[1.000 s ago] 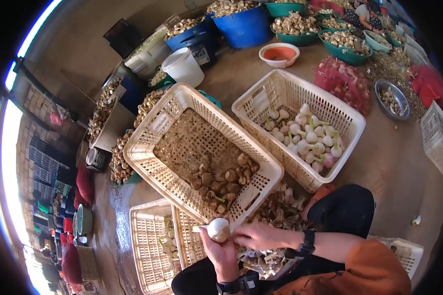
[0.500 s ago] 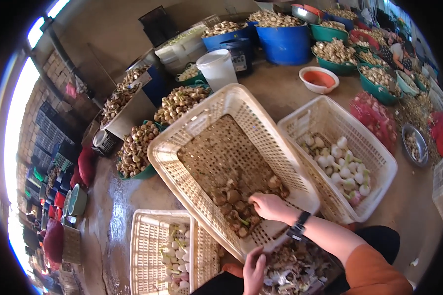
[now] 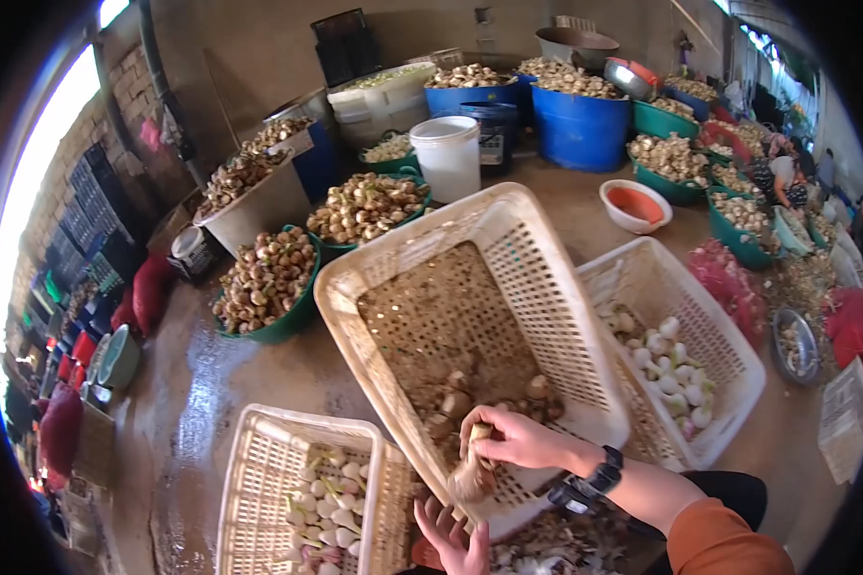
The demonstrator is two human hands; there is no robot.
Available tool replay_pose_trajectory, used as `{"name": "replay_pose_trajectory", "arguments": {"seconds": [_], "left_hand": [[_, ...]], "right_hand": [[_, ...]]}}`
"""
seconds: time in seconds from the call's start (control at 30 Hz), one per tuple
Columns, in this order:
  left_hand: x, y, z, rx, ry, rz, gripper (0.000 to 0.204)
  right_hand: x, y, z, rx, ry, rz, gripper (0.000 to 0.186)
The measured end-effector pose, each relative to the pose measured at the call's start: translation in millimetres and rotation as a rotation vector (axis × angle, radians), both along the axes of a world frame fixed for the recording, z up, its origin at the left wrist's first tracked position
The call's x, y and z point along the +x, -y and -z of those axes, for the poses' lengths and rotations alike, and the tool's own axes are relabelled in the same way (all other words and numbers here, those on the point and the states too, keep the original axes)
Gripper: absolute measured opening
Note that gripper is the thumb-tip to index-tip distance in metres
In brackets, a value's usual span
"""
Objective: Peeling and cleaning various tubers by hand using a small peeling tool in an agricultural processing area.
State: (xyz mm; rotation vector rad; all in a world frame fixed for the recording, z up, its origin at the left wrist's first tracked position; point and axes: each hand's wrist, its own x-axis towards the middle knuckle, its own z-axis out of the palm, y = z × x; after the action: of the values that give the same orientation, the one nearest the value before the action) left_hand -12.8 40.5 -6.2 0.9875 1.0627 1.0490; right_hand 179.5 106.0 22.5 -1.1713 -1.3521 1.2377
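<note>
My right hand (image 3: 520,441) is closed round the stem of an unpeeled garlic bulb (image 3: 472,479), which hangs over the near rim of a large cream plastic crate (image 3: 331,278). Just below the bulb is my left hand (image 3: 451,539), its fingers spread and nothing in them. More brown, soil-covered garlic bulbs (image 3: 441,422) lie in the near end of that tilted crate. To the left, a second crate (image 3: 244,479) contains white peeled bulbs (image 3: 331,513). Another white crate (image 3: 738,350) on the right also holds peeled white bulbs (image 3: 676,369).
Papery peelings (image 3: 556,546) lie below the crate. Green tubs (image 3: 302,311) and blue barrels (image 3: 580,129) heaped with garlic stand behind. Nearby are a white bucket (image 3: 448,158), a basin with an orange inside (image 3: 633,206) and red net sacks (image 3: 729,287). Another person (image 3: 784,177) is at the far right.
My right hand has lifted a garlic bulb out of the pile and brought it toward me. My left hand has moved left and spread its fingers. The view has shifted slightly.
</note>
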Motion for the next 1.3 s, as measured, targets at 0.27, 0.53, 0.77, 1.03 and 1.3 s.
{"name": "replay_pose_trajectory", "arguments": {"seconds": [0.27, 0.53, 0.77, 1.03, 1.3], "left_hand": [[30.3, 54.1, -48.5, 0.502, -0.428, 0.288, 0.058], [46.4, 106.1, -55.6, 0.97, -0.715, 0.201, 0.06], [51.4, 114.9, -50.7, 1.173, -0.853, 0.081, 0.05], [43.1, 93.9, -53.0, 0.274, -0.093, 0.424, 0.055], [59.8, 110.9, -52.2, 0.893, -0.622, 0.175, 0.062]], "right_hand": [[-7.2, 143.0, -37.9, -0.088, 0.154, 0.2, 0.048], [-19.9, 205.3, -42.2, -0.051, 0.286, 0.409, 0.029], [-30.1, 206.6, -16.3, 0.113, 0.143, 0.546, 0.016], [-1.9, 209.6, -28.2, 0.076, -0.121, 0.403, 0.022], [-12.9, 206.6, -36.0, 0.209, 0.279, 0.542, 0.019]]}}
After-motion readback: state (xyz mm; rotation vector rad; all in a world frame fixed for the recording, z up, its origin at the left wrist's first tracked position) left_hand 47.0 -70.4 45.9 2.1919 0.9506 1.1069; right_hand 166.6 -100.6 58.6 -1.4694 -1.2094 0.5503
